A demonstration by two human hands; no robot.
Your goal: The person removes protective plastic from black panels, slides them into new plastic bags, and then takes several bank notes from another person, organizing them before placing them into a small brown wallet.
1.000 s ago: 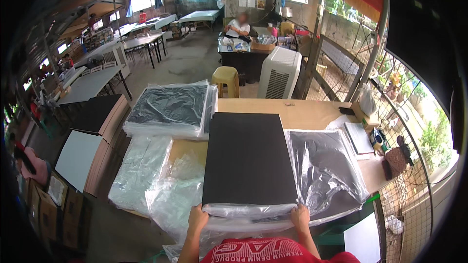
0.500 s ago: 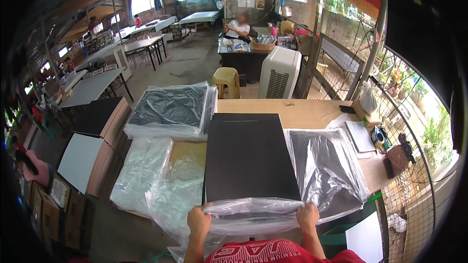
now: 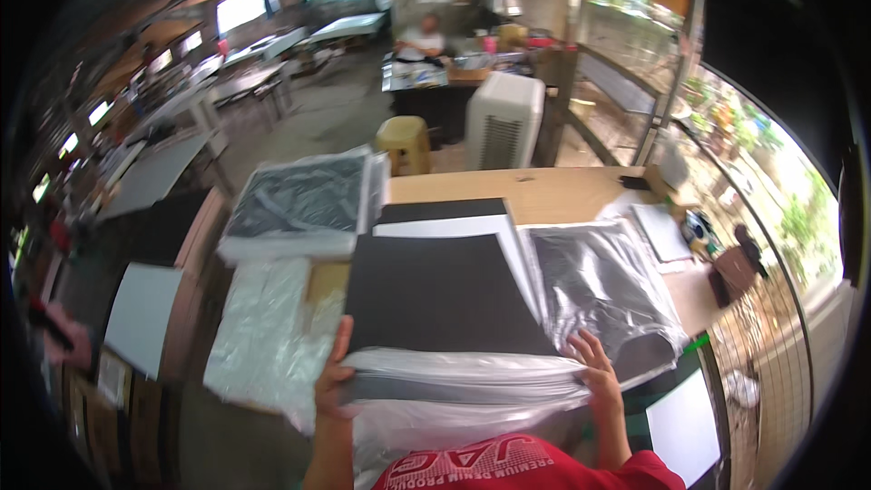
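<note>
A black board (image 3: 445, 295) lies with its near end inside a clear plastic bag (image 3: 463, 381). At the bag's left edge, my left hand (image 3: 336, 377) grips the board, its thumb and fingers along the side. My right hand (image 3: 596, 372) holds the opposite edge, fingers partly spread and thumb over the plastic. Under the far end of the board show a white sheet (image 3: 449, 226) and another black board (image 3: 445, 210). The bag's lower part gathers in folds against my red shirt.
Plastic-wrapped boards stand at the back left (image 3: 299, 200) and right (image 3: 594, 272). Clear bags (image 3: 259, 327) lie at the left of the wooden table (image 3: 553, 181). Beyond are a stool (image 3: 404, 141), a white air cooler (image 3: 505, 122) and a seated person. A wire fence runs along the right.
The bagged board has slid toward me and left, uncovering a white sheet and black board behind it. My hands have moved from the bag's mouth to its sides. The view has shifted.
</note>
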